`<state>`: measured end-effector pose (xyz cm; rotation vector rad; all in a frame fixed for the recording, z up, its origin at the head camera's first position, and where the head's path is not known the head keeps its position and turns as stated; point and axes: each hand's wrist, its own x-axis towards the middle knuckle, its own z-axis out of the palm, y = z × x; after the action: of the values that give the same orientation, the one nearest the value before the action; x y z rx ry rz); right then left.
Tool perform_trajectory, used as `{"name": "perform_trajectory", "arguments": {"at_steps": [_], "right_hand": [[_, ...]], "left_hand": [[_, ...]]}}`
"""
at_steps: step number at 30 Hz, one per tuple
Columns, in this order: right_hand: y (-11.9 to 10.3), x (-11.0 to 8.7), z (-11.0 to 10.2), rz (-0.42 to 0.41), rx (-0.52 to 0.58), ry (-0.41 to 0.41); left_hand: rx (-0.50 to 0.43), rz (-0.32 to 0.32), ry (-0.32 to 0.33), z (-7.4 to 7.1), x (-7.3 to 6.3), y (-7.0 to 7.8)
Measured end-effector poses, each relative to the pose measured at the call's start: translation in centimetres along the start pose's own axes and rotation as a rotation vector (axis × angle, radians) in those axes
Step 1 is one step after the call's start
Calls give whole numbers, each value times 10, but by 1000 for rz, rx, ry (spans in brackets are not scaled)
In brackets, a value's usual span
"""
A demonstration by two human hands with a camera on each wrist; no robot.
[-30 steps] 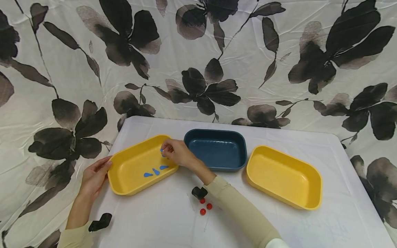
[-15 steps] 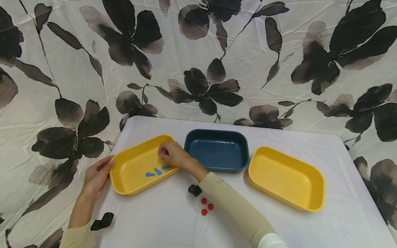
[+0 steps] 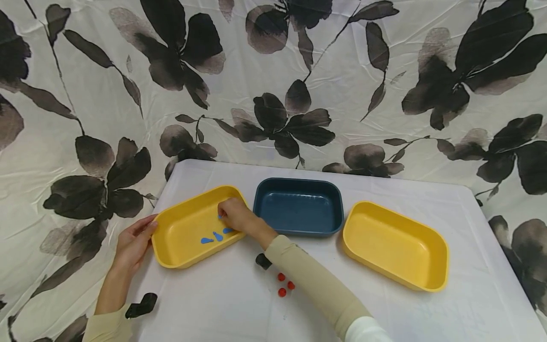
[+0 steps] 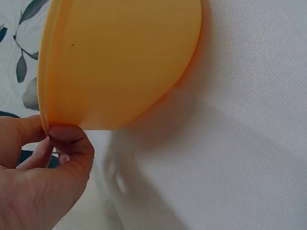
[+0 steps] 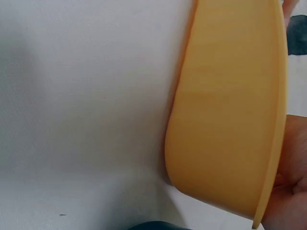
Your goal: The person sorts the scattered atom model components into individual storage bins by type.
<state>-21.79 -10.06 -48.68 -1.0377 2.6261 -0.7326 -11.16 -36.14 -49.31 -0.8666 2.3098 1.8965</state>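
In the head view a yellow tray (image 3: 179, 232) stands at the table's left, with several small blue teardrop-shaped pieces inside. My left hand (image 3: 133, 243) pinches its left rim; the left wrist view shows the thumb and fingers (image 4: 72, 134) on either side of that edge. Over the tray's right end, my right hand (image 3: 239, 216) has its fingers curled around a blue piece (image 3: 220, 217), mostly hidden by them. Three more blue pieces (image 3: 218, 236) lie along the near side. The tray's wall (image 5: 225, 110) hides most of the right hand in the right wrist view.
A dark blue tray (image 3: 299, 230) stands at the back middle, close to the right hand. Another yellow tray (image 3: 363, 237) is at the right. Three small red balls (image 3: 282, 292) lie on the white tabletop (image 3: 205, 304) beside the right forearm. A floral cloth (image 3: 273, 118) hangs behind.
The right hand has shifted slightly left and lower inside the yellow tray, and less of the blue piece shows at its fingertips. The left hand keeps its hold on the rim.
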Motion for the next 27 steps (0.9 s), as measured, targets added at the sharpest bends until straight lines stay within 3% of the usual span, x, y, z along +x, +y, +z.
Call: {"name": "perform_trajectory", "arguments": {"at_steps": [11, 16, 27], "right_hand": [[-3, 2, 7, 74, -70, -60], [-3, -1, 5, 53, -92, -53], [-2, -14, -7, -32, -31, -28]], "left_hand": [[10, -6, 1, 1, 1, 0], [4, -8, 1, 1, 0, 1], [-2, -20, 13, 1, 0, 1]]}}
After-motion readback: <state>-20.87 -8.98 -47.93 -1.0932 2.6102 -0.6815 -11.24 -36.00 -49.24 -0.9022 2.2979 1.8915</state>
